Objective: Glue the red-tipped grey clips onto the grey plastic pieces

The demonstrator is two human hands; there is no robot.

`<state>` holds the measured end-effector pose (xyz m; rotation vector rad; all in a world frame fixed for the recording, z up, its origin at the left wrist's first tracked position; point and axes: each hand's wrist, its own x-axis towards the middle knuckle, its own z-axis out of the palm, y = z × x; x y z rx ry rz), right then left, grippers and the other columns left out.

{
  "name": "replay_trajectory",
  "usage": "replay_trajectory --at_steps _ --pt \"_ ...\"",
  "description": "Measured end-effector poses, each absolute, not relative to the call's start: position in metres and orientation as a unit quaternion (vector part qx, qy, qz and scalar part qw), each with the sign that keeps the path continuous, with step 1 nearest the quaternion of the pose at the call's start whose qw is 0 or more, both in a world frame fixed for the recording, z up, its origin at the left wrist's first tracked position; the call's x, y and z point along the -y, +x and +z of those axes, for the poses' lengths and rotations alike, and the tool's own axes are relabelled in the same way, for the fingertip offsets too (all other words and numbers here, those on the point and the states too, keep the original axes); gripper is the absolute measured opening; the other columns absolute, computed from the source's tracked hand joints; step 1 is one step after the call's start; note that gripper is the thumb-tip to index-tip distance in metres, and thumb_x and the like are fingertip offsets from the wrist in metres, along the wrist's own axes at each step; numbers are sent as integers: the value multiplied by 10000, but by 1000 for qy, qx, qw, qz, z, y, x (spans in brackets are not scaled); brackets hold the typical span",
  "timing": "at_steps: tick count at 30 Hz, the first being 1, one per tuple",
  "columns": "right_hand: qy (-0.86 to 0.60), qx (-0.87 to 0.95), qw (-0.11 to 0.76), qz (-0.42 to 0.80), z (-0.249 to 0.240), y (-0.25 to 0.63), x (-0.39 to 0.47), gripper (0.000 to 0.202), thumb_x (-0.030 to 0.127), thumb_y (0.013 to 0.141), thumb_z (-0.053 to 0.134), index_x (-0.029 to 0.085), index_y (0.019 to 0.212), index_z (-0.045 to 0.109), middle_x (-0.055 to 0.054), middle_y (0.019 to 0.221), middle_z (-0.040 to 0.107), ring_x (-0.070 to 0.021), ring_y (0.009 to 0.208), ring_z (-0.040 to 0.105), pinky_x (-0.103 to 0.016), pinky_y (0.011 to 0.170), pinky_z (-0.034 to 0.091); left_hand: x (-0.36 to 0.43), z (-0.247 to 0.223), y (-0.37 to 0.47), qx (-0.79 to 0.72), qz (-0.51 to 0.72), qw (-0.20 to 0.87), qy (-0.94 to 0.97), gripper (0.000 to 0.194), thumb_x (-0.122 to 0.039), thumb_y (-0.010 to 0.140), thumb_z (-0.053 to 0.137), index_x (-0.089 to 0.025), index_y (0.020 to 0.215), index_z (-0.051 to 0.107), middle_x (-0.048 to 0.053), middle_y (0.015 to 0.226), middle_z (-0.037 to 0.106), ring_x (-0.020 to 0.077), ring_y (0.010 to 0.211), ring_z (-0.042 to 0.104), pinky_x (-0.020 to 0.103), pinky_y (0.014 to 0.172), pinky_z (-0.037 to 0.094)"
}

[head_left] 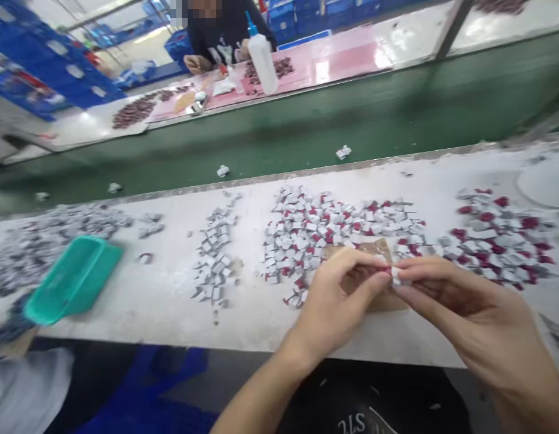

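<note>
My left hand [340, 298] and my right hand [460, 301] meet fingertip to fingertip above the white bench. Between them is a small white and dark red piece [395, 275]; the right thumb and fingers pinch its white part, and the left ones close on its red side. Fingers hide most of it. Below the hands lies a brown cardboard piece [383, 301]. Just beyond is a pile of small white and red pieces [306, 232], and another such pile [500, 241] spreads to the right.
A column of small grey-white pieces [216, 253] lies left of centre. Further left, a teal plastic tray [99, 274] stands by a grey heap [58, 232]. A green belt [284, 129] carries a few pieces past the bench. Across it, a person [229, 30] sits near a white squeeze bottle [264, 66].
</note>
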<state>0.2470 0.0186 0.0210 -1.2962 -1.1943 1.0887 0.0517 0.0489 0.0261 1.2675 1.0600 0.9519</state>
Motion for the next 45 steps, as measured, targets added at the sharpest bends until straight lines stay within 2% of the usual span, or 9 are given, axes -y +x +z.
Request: replay_trajectory --at_steps 4,6,10,13,16,23,35,41,45 --pt "-540 544 428 478 14 244 -7 242 591 901 1013 364 981 987 -64 975 930 -277 817 905 -271 688 763 -14 22 33 -490 403 558 535 105 -356 1083 845 -253 1105 850 48 1056 809 203 965 759 350 882 625" --pt "-546 554 410 476 7 247 -1 270 622 909 993 360 977 991 -62 961 936 -281 795 911 -271 685 765 2 17 18 -533 388 512 550 123 -375 1116 794 -267 1163 830 45 1068 810 213 971 754 370 897 624" --pt "-585 570 382 433 -11 266 12 217 563 927 968 365 1016 986 -42 982 944 -303 799 918 -305 670 774 20 -1 -30 -730 338 263 532 200 -406 1127 718 -268 1257 781 113 1234 784 322 1176 723 512 1047 602" --pt "-631 547 378 399 -19 277 19 192 557 912 959 388 1002 973 -16 955 939 -309 780 912 -332 644 770 24 -13 -68 -839 230 69 488 262 -376 1085 680 -224 1279 769 187 1297 752 444 1312 643 653 1134 526" --pt "-666 510 398 371 -18 276 21 202 583 879 959 399 962 961 -2 910 925 -314 778 908 -342 622 759 22 -16 -91 -876 129 -13 464 339 -367 1094 599 -195 1332 768 232 1363 762 501 1330 614 729 1135 472" --pt "-639 517 381 423 -15 272 19 166 508 940 949 400 1066 963 3 1033 946 -313 882 931 -358 816 801 7 -20 -103 -874 111 -12 473 298 -411 1097 578 -217 1220 766 226 1334 795 505 1349 613 726 1157 427" --pt "-659 495 406 395 -16 264 20 175 510 939 962 370 1044 952 -14 1045 940 -263 911 917 -269 786 751 20 -18 -92 -814 158 109 549 193 -273 1071 584 -281 1139 765 111 1239 861 398 1244 726 556 1075 444" --pt "-637 511 406 410 -19 261 19 147 462 984 945 365 1093 942 -7 1065 924 -244 944 900 -276 812 739 14 -20 -82 -837 173 109 508 173 -402 983 720 -264 1082 752 101 1124 845 391 1170 746 596 1144 452" --pt "-630 506 420 412 -19 260 19 116 434 1007 927 372 1105 937 7 1065 918 -227 955 896 -273 845 737 13 -15 -84 -830 242 164 475 225 -453 950 730 -268 1073 760 78 1071 826 328 1041 754 499 1042 535"
